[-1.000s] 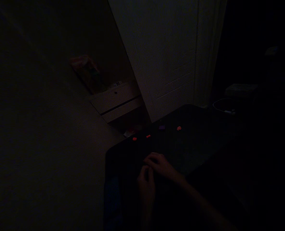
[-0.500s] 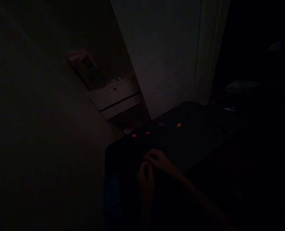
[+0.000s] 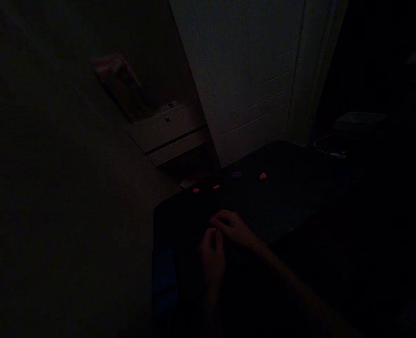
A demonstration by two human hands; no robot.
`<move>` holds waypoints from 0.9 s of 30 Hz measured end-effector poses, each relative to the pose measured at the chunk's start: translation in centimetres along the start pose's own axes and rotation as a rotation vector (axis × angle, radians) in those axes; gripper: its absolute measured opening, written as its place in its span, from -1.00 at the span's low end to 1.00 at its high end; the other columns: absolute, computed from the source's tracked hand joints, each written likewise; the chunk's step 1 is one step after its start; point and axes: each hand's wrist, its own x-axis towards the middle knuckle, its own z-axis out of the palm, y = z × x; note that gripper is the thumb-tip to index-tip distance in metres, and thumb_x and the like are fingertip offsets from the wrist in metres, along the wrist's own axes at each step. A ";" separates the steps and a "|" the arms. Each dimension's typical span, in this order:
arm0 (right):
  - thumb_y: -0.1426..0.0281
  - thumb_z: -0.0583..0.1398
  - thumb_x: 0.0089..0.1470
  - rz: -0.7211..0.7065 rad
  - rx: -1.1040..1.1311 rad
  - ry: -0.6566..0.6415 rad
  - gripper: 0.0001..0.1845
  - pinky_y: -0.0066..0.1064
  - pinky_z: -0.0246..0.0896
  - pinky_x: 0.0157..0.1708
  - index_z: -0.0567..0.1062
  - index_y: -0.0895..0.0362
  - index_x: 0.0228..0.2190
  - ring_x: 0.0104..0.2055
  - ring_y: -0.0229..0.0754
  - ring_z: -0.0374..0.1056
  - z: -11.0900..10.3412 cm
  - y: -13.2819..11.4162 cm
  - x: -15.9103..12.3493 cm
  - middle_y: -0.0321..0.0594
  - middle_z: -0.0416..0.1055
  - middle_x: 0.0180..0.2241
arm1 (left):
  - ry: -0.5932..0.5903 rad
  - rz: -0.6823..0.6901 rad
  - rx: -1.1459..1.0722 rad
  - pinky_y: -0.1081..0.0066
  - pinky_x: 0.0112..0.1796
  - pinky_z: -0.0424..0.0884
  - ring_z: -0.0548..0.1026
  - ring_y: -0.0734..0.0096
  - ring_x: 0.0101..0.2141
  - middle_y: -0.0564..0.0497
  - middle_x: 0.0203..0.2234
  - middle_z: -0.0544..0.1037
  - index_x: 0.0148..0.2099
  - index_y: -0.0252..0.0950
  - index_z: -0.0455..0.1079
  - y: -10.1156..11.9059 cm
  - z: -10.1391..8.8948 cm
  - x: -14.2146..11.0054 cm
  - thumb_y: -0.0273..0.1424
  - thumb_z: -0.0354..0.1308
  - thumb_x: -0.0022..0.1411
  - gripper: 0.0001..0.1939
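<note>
The scene is very dark. My left hand [image 3: 212,249] and my right hand [image 3: 231,226] meet over the dark table [image 3: 281,197], fingers curled into pinches close together. Whatever lies between the fingertips is too dark to make out. Beyond the hands, a small orange-red piece [image 3: 196,190] lies near the table's far edge, with a short orange-red stick-like piece [image 3: 216,187] to its right. Farther right are a dim purple block [image 3: 237,175] and a rounded orange piece [image 3: 263,176].
A dark blue object [image 3: 164,277] is at the table's left edge. Behind the table stand a white door [image 3: 250,84] and a drawer unit [image 3: 172,134] with a bag-like item [image 3: 118,87] on it. A white cable [image 3: 325,138] lies at the far right.
The view has tilted slightly, so the table and the pieces sit a little higher in the picture. Both hands keep almost the same pose, pinched close together.
</note>
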 end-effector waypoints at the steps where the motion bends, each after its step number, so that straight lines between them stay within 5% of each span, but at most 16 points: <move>1: 0.40 0.24 0.25 0.000 -0.001 0.000 -0.86 -0.38 0.29 -0.18 0.62 0.14 -0.31 -0.21 -0.16 0.48 0.0 -0.1 0.0 -0.22 0.56 -0.28 | -0.003 0.001 0.003 0.38 -0.31 0.35 0.49 0.27 -0.36 -0.02 -0.42 0.53 -0.27 -0.27 0.44 0.1 0.0 0.0 -0.16 0.06 0.32 -0.70; 27: 0.43 0.25 0.26 -0.023 0.031 -0.005 -0.88 -0.38 0.31 -0.15 0.62 0.15 -0.29 -0.18 -0.16 0.49 -0.2 0.0 -0.1 -0.20 0.57 -0.25 | -0.022 0.015 0.003 0.39 -0.32 0.32 0.49 0.31 -0.36 0.03 -0.41 0.52 -0.23 -0.25 0.44 0.1 -0.1 -0.2 -0.23 0.06 0.36 -0.77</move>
